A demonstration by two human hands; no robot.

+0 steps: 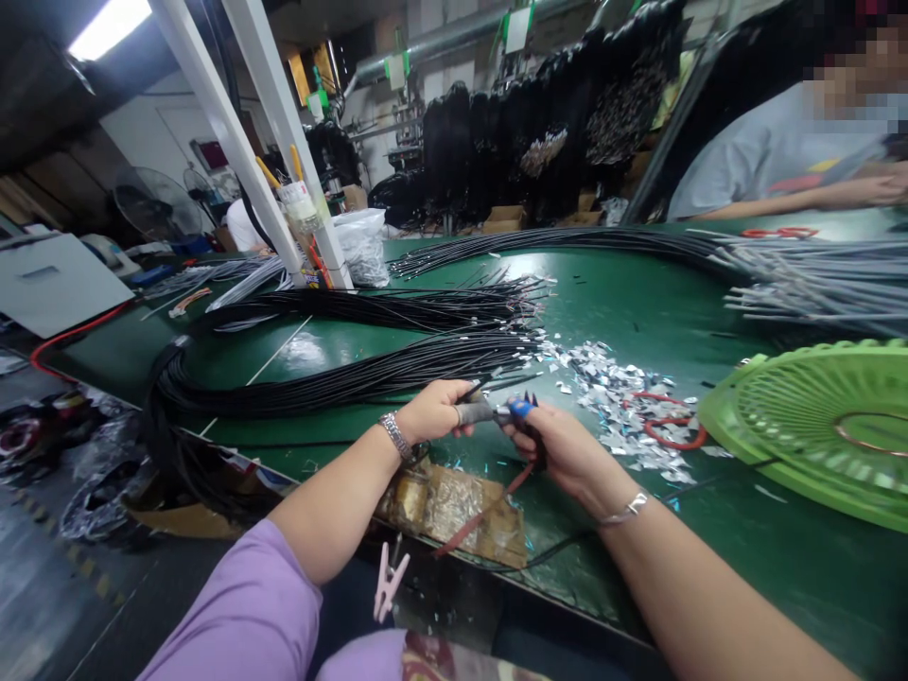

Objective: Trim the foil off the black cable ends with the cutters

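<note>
My left hand (438,410) is closed, pinching the end of a black cable (474,388) between taped fingertips. My right hand (564,450) is closed round a small cutting tool with blue and red handles (522,410), its jaws meeting the cable end. A thick bundle of black cables (340,374) runs across the green table (624,312) to the left and hangs over the edge. A heap of silvery foil scraps (617,402) lies just past my hands.
A green plastic fan grille (815,421) lies at the right, red scissors (667,430) among the scraps. Grey cables (815,279) lie far right, where another person's arm (801,199) rests. White posts (284,151) and a plastic bag (363,244) stand at the back.
</note>
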